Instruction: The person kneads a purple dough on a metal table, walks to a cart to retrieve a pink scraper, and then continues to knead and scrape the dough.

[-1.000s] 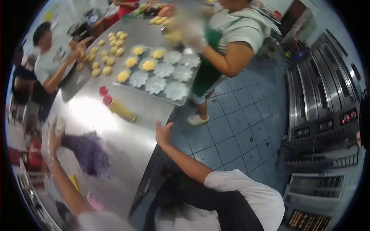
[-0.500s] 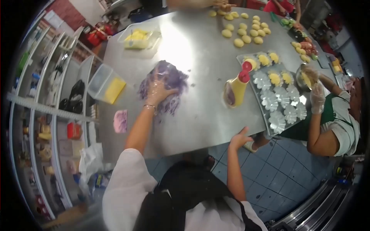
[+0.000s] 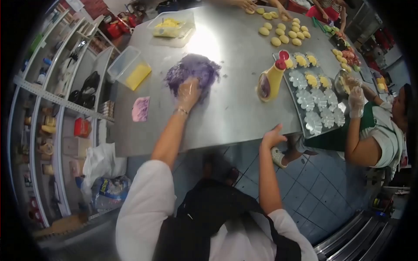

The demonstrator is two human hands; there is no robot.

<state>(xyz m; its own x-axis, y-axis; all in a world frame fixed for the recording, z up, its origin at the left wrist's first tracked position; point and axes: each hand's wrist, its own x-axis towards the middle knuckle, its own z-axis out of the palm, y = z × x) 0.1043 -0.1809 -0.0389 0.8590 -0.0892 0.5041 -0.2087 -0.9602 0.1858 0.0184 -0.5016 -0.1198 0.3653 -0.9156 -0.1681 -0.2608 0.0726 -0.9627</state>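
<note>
My left hand (image 3: 188, 93), in a clear plastic glove, presses into a mound of crumbly purple dough (image 3: 198, 67) on the steel table. Its fingers are curled into the dough, and their tips are hidden. My right hand (image 3: 273, 136) is bare and rests at the table's front edge with the thumb apart, holding nothing. A flat pink scraper (image 3: 140, 109) smeared with purple lies left of my left arm. Beyond my right hand stands a yellow bottle (image 3: 272, 82) with a red cap.
A tray (image 3: 300, 114) of fluted metal moulds, some holding yellow dough, lies right. Yellow dough balls (image 3: 281, 32) are behind it. Plastic tubs (image 3: 126, 65) with yellow contents stand left. A gloved co-worker (image 3: 365, 130) holds a metal bowl; other people's hands (image 3: 285, 11) reach in at the back.
My left hand has gone from spread over the dough to curled into its near side. The dough looks more gathered. My right hand stays at the table edge; the view has shifted.
</note>
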